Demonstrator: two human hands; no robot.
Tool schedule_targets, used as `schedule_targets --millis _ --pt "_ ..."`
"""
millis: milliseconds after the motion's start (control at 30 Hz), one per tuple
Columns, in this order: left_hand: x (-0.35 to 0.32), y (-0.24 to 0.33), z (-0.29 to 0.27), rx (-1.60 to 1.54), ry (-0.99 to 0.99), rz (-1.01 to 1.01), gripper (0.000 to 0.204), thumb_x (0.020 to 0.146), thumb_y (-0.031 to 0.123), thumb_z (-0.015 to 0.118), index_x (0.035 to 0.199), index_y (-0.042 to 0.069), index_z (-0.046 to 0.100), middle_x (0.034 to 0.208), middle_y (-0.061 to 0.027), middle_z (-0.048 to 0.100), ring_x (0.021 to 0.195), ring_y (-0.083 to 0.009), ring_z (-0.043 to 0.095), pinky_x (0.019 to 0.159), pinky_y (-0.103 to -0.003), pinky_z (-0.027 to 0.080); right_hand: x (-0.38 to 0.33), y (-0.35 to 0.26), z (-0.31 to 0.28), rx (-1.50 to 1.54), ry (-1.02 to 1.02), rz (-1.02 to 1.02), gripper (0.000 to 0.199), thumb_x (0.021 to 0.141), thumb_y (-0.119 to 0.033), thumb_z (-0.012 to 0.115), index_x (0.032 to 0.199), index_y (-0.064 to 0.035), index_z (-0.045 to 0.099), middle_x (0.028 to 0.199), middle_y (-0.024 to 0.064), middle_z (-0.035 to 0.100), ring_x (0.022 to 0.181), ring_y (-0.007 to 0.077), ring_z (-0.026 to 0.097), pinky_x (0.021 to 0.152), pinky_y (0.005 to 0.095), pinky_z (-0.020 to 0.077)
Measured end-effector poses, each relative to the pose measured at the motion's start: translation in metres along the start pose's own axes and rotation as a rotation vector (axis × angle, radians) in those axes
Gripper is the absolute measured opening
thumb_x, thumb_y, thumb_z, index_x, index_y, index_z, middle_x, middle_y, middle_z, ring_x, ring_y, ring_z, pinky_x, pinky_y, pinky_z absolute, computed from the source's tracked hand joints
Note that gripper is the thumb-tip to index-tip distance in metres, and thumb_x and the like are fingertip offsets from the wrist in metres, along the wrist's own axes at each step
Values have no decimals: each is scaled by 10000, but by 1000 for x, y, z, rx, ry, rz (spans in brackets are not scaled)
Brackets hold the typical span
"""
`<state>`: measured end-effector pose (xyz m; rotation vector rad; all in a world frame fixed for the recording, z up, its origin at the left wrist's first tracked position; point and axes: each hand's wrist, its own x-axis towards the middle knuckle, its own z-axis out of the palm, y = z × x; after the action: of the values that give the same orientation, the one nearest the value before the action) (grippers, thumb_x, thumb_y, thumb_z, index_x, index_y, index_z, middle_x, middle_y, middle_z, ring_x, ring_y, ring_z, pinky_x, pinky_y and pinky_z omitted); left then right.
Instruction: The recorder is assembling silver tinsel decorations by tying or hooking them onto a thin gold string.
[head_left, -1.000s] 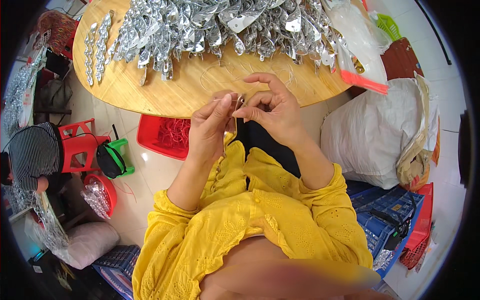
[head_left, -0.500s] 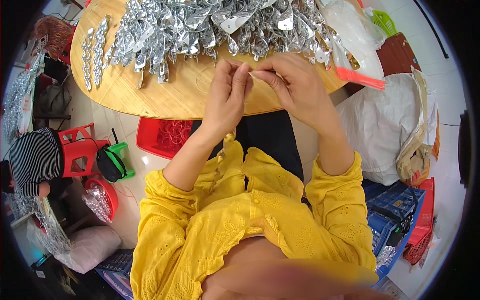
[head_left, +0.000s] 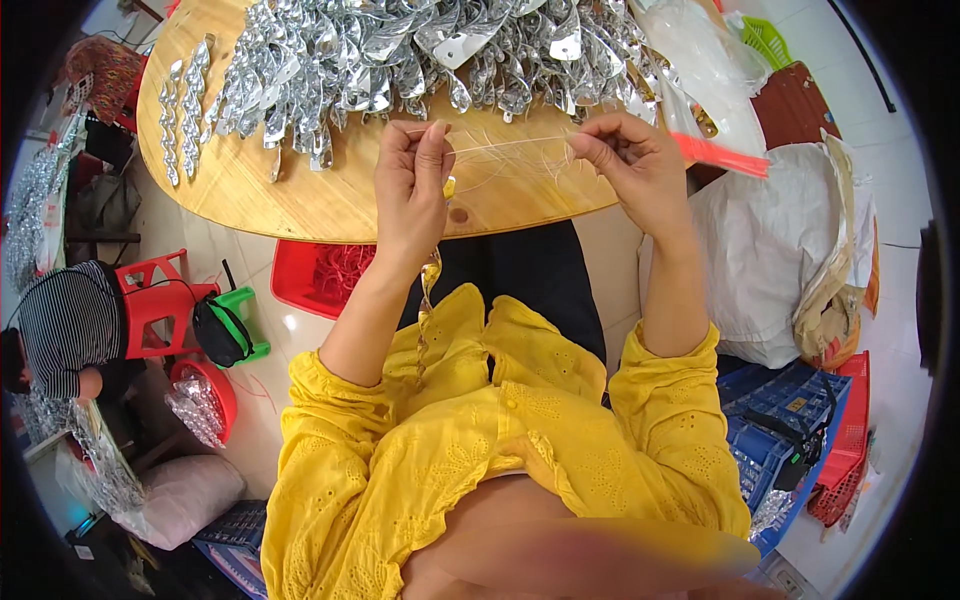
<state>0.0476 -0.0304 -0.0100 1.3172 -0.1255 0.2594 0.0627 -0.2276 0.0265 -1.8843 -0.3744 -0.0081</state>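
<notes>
My left hand (head_left: 412, 185) and right hand (head_left: 630, 165) are both raised over the near edge of the round wooden table (head_left: 290, 200), well apart from each other, each pinching one end of a thin pale thread (head_left: 510, 143) stretched almost level between them. The left fingers are closed on the thread near the thumb tip; the right fingertips grip the other end. Below the left hand a string of silvery pieces (head_left: 428, 290) hangs down toward my yellow sleeves; I cannot tell exactly how it is attached.

Going by size: the table fills the upper middle, and a big heap of shiny silver ornaments (head_left: 400, 60) covers its far half. A white sack (head_left: 770, 250) sits to the right. A blue crate (head_left: 780, 440) lies lower right. At the left, a person in a striped top (head_left: 65, 325) is beside a red plastic stool (head_left: 155, 300). A red tray (head_left: 330, 275) rests on the floor under the table's edge.
</notes>
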Motion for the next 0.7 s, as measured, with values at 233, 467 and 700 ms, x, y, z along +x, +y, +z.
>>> schedule_targets --millis 233,467,700 --pt "1 -2 -4 30 -38 -36 111 850 124 434 803 30 399 576 25 375 510 -25 309 444 -157 251 -2 -11 1 298 114 -38 111 739 -60 582 810 23 561 693 69 578 561 76 502 454 159 363" --pt "3 2 -2 59 -95 -52 113 843 125 449 807 19 440 588 11 440 525 -23 378 461 -143 285 4 -20 -1 443 113 -147 112 746 -72 575 793 28 554 722 81 568 618 113 514 522 181 395" --pt "13 23 10 308 -147 91 100 786 101 521 777 7 554 665 -42 598 580 -82 540 644 -216 424 18 -36 1 -145 18 -590 97 685 -63 620 741 -11 561 798 63 559 727 148 511 669 234 404"
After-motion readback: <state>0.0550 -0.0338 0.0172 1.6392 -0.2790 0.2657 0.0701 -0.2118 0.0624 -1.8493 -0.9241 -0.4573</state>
